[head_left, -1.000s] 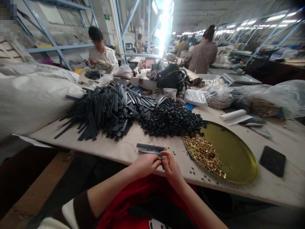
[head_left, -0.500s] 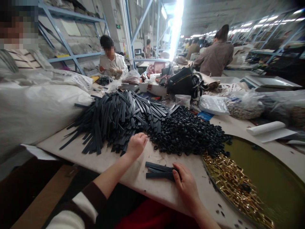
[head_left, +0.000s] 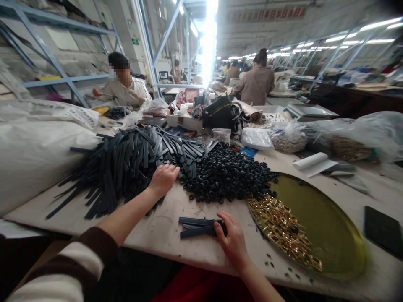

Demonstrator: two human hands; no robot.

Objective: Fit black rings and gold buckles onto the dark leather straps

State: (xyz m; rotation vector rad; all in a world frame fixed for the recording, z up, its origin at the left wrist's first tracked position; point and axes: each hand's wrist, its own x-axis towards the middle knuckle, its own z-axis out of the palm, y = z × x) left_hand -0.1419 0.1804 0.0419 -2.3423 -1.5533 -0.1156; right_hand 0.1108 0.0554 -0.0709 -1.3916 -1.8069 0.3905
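Observation:
My left hand [head_left: 164, 179] is closed, its fingers curled away from me at the front of a heap of dark straps [head_left: 126, 157]; what it grips, if anything, is hidden. Several short black straps [head_left: 197, 222] lie close together on the table, their right ends under my right hand [head_left: 232, 238], whose thumb and fingers close around them. Beyond both hands spreads a pile of small black loops [head_left: 226, 174]. To the right of my right hand, gold-coloured metal buckles [head_left: 283, 222] lie on a large oval tray [head_left: 333, 235].
A big white sack [head_left: 40, 155] borders the table on the left. Behind the piles stand a black bag [head_left: 220, 113] and plastic packets [head_left: 256, 138]. A dark flat object [head_left: 382, 230] lies at the right edge. Co-workers are farther back, one seated [head_left: 126, 86].
The view has turned to the right, so everything appears shifted left and the whole tray shows. My left hand has moved slightly farther forward against the strap heap. My right hand still holds the straps.

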